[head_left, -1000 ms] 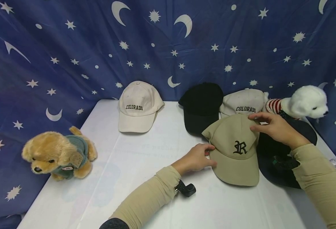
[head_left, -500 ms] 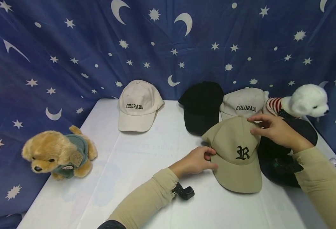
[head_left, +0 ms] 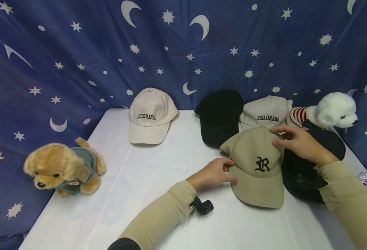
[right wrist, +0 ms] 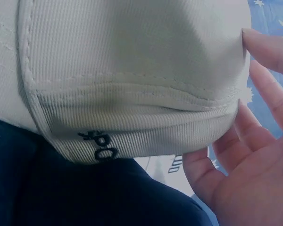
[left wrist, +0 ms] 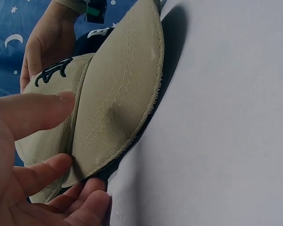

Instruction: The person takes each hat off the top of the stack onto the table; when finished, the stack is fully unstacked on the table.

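Note:
A tan baseball cap (head_left: 256,184) with a dark embroidered R faces front, right of the table's middle. My left hand (head_left: 213,173) is at the cap's left side: in the left wrist view the thumb (left wrist: 47,110) lies over the cap and some fingertips (left wrist: 96,193) reach under the brim edge. At the upper right of the crown, my right hand (head_left: 302,143) holds the cap by thumb and fingers; the right wrist view shows the fingers (right wrist: 254,125) at its rear edge. Just right of it sits a black hat (head_left: 302,177), partly hidden by the cap and right arm.
Behind stand a black cap (head_left: 219,118) and a cream Colorado cap (head_left: 266,109); another cream Colorado cap (head_left: 150,118) is farther left. A white plush dog (head_left: 334,111) sits at back right, a tan plush dog (head_left: 53,166) at left. A starry blue curtain (head_left: 86,45) backs the white table (head_left: 158,180).
The tan cap has tipped slightly, its brim shifting toward the front and then back a little. Both hands stay at the cap with only small movements.

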Demonstrator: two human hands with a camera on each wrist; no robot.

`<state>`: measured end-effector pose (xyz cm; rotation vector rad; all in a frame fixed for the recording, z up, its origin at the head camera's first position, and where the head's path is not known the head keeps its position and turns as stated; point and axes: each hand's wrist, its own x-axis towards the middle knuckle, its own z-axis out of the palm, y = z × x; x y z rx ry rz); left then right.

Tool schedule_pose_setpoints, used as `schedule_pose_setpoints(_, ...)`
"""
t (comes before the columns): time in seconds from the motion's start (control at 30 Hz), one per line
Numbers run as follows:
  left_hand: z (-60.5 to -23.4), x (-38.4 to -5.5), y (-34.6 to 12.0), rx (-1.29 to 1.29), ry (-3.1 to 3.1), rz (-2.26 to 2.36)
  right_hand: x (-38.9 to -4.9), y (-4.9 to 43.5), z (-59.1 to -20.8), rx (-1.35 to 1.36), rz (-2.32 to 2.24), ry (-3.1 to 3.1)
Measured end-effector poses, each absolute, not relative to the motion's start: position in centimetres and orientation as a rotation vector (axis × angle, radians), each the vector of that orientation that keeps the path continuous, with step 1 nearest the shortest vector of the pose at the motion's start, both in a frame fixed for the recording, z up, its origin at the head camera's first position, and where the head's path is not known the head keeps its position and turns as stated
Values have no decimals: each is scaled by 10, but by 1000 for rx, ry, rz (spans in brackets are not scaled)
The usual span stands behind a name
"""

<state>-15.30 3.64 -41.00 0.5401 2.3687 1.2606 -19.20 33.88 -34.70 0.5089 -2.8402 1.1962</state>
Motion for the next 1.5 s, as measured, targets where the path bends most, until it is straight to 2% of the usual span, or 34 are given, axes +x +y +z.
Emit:
schedule_pose_setpoints(0.9,-412,-163,33,514,2372,1281,-207,331,-348,398,1249,-2866)
schedule_pose_setpoints(1.5,-382,-156,-28,461,2382,1350,-189,330,-312,371,1274,-2735)
